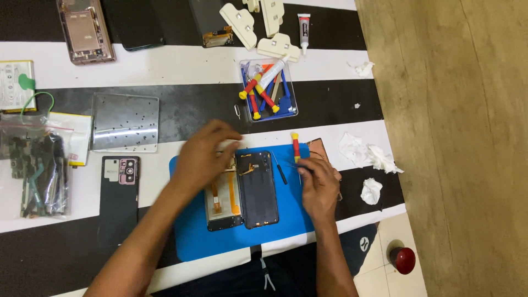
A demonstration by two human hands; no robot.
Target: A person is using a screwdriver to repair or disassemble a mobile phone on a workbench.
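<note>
Both hands worked over an opened dark smartphone on a blue rectangular work mat.

The opened dark smartphone (242, 190), back panel hinged aside with orange flex cables showing, lay mid-mat on the blue rectangular work mat (220, 242), itself on the black-and-white striped table (181, 60). Left hand (204, 155) hovered blurred over the phone's top edge, fingers loosely curled, holding nothing I could make out. Right hand (319, 184) was closed around the red-and-yellow-handled screwdriver (296, 147), just right of the phone, beside a thin black pry tool (281, 172). Judged best: steady the frame with the left hand, keep the driver upright, avoid tugging the cables. The clear tray of spare screwdrivers (268, 91) sat behind; crumpled white tissues (366, 157) lay to the right.
</note>
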